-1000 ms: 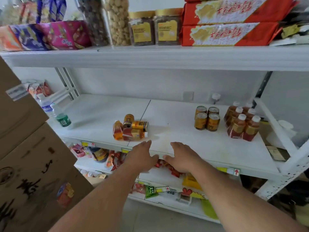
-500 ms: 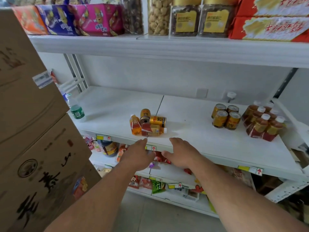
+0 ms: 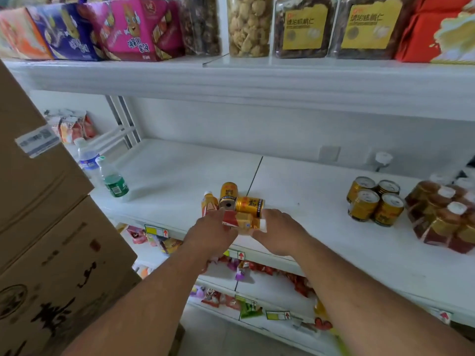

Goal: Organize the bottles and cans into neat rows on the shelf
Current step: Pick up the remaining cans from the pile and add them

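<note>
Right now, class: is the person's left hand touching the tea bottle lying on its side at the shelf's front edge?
Touching. The head view shows the left hand with fingers overlapping the red-labelled end of the lying bottle, no gap visible between them.

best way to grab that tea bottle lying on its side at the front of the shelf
Probably round its labelled middle, from above and the front. The tea bottle lies sideways, white cap pointing right, with a tipped gold can close behind blocking a rear approach. Both hands, left hand and right hand, already flank it.
</note>
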Demonstrator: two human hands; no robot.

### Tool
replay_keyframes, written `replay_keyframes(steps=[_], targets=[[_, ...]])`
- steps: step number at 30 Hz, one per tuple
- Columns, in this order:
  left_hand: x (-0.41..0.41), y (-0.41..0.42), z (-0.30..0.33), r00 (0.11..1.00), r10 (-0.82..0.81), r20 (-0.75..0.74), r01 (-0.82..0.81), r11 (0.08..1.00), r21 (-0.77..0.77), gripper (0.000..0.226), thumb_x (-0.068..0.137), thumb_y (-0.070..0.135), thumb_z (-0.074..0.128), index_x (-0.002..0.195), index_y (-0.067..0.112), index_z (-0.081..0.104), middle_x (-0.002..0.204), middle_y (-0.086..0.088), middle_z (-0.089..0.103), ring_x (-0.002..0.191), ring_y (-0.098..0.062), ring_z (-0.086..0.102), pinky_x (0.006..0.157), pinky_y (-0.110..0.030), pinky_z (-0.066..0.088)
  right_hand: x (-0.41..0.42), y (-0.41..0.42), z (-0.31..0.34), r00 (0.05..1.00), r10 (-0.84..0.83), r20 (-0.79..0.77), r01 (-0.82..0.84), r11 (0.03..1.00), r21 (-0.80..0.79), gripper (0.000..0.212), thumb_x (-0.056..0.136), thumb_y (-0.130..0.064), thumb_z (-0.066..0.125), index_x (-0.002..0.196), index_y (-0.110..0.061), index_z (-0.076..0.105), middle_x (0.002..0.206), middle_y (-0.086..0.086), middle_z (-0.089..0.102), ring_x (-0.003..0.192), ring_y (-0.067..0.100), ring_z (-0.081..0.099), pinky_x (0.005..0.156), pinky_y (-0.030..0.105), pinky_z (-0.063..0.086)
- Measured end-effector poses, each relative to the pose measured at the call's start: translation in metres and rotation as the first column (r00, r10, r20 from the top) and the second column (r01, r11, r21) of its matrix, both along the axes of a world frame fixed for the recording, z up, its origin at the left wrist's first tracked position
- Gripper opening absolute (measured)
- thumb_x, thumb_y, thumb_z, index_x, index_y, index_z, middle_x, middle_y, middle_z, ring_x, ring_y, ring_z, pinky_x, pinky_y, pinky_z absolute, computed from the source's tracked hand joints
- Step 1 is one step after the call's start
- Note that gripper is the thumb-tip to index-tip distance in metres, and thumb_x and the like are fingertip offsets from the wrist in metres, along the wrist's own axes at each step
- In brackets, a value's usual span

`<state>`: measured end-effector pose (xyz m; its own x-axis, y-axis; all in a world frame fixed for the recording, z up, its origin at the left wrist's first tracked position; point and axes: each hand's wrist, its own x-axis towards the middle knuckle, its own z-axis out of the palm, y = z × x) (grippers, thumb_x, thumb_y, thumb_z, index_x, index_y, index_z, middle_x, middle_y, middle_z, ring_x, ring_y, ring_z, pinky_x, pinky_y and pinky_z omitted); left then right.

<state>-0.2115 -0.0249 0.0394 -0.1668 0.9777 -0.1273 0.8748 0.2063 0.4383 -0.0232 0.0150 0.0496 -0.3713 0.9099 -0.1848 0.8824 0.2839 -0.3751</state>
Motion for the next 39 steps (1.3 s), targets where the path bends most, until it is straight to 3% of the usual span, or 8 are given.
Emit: replay_keyframes(steps=[5, 7, 10, 15, 22, 28, 34, 39], targets=[[-0.007, 0.033, -0.001, 0.996, 0.023, 0.087, -0.020, 0.999, -0.036, 0.049, 0.084, 0.048, 0.055, 0.129, 0.030, 0.050, 0.117, 0.002, 0.064, 0.103, -0.023, 0.061, 0.087, -0.039, 0.052, -0.006, 0.030, -0.006, 1.000, -0.008, 0.002, 0.009, 0.999, -0.036, 0.057, 0.091, -0.055, 0.059, 0.133, -0.017, 0.049, 0.128, 0.009, 0.056, 0.113, 0.027, 0.055, 0.093, 0.040, 0.049], [-0.013, 0.051, -0.001, 0.993, 0.039, 0.108, -0.040, 0.999, 0.004, 0.031, 0.087, 0.043, 0.057, 0.111, 0.025, 0.053, 0.098, 0.006, 0.061, 0.090, -0.017, 0.063, 0.074, -0.032, 0.051, -0.010, 0.043, -0.008, 0.999, -0.027, -0.020, 0.026, 0.999, -0.044, 0.058, 0.090, -0.053, 0.061, 0.135, -0.019, 0.049, 0.127, 0.008, 0.057, 0.111, 0.026, 0.055, 0.092, 0.039, 0.049], [-0.023, 0.081, -0.002, 0.992, 0.085, 0.088, -0.089, 0.995, 0.040, 0.040, 0.087, 0.043, 0.058, 0.118, 0.019, 0.055, 0.100, 0.003, 0.054, 0.070, -0.003, 0.048, 0.053, -0.018, 0.034, -0.018, 0.063, -0.012, 0.999, -0.039, -0.027, 0.038, 0.999, -0.034, 0.061, 0.089, -0.051, 0.063, 0.139, -0.020, 0.047, 0.130, 0.006, 0.055, 0.113, 0.024, 0.054, 0.092, 0.038, 0.048], [-0.044, 0.132, -0.011, 0.996, 0.085, 0.018, -0.083, 0.995, -0.061, 0.057, 0.088, 0.043, 0.057, 0.134, 0.010, 0.048, 0.128, -0.009, 0.054, 0.100, -0.022, 0.057, 0.076, -0.030, 0.049, -0.037, 0.099, -0.020, 0.999, -0.048, 0.019, 0.048, 0.998, -0.037, 0.061, 0.092, -0.050, 0.061, 0.140, -0.017, 0.045, 0.139, 0.008, 0.051, 0.122, 0.026, 0.049, 0.095, 0.039, 0.044], [-0.054, 0.193, -0.017, 0.995, 0.003, -0.104, -0.019, 0.988, -0.155, 0.026, 0.083, 0.038, 0.056, 0.073, 0.013, 0.056, 0.072, 0.000, 0.059, 0.060, -0.015, 0.056, 0.047, -0.024, 0.039, -0.059, 0.133, -0.036, 0.995, -0.081, 0.056, 0.084, 0.995, -0.062, 0.074, 0.088, -0.049, 0.067, 0.149, -0.018, 0.039, 0.149, 0.007, 0.047, 0.130, 0.027, 0.048, 0.100, 0.038, 0.042], [-0.053, 0.217, -0.026, 0.957, -0.071, -0.281, 0.009, 0.976, -0.217, 0.031, 0.070, 0.051, 0.055, 0.072, 0.020, 0.053, 0.073, 0.003, 0.058, 0.065, -0.016, 0.054, 0.055, -0.027, 0.039, -0.060, 0.155, -0.045, 0.991, -0.061, 0.119, 0.077, 0.987, -0.138, 0.071, 0.079, -0.046, 0.078, 0.141, -0.020, 0.053, 0.135, 0.004, 0.058, 0.116, 0.024, 0.057, 0.091, 0.036, 0.049], [-0.049, 0.233, -0.033, 0.977, -0.078, -0.200, 0.017, 0.957, -0.290, 0.047, 0.065, 0.068, 0.061, 0.075, 0.022, 0.059, 0.072, 0.004, 0.064, 0.068, -0.015, 0.061, 0.059, -0.027, 0.044, -0.057, 0.166, -0.052, 0.991, -0.064, 0.117, 0.085, 0.979, -0.187, 0.067, 0.076, -0.043, 0.079, 0.135, -0.021, 0.058, 0.122, 0.002, 0.063, 0.104, 0.021, 0.060, 0.086, 0.036, 0.052], [-0.042, 0.241, -0.040, 0.995, -0.076, -0.070, 0.049, 0.942, -0.332, 0.046, 0.067, 0.059, 0.069, 0.078, 0.017, 0.058, 0.075, -0.001, 0.064, 0.071, -0.015, 0.063, 0.063, -0.027, 0.051, -0.061, 0.173, -0.057, 0.992, -0.036, 0.122, 0.065, 0.968, -0.244, 0.065, 0.074, -0.038, 0.080, 0.133, -0.024, 0.056, 0.118, 0.001, 0.064, 0.100, 0.020, 0.060, 0.084, 0.036, 0.055]])
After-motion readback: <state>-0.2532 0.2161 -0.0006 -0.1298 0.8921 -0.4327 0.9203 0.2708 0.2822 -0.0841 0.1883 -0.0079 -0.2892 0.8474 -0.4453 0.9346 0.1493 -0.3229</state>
